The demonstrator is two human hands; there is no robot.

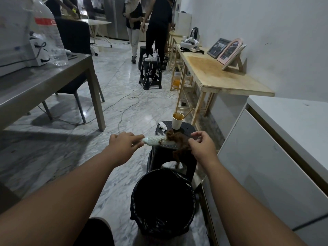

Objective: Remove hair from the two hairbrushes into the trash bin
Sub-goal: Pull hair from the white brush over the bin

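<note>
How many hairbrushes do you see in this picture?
1. The hairbrush is held in the left hand, above the stool. The second one may be hidden.

hairbrush [158, 140] white | hair [177, 141] brown | trash bin [162, 201] black | floor [115, 82] grey-veined marble

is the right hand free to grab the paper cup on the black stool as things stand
Probably not yet: the right hand is pinching the brown hair clump on the white hairbrush. The tan paper cup stands unobstructed just beyond.
</note>
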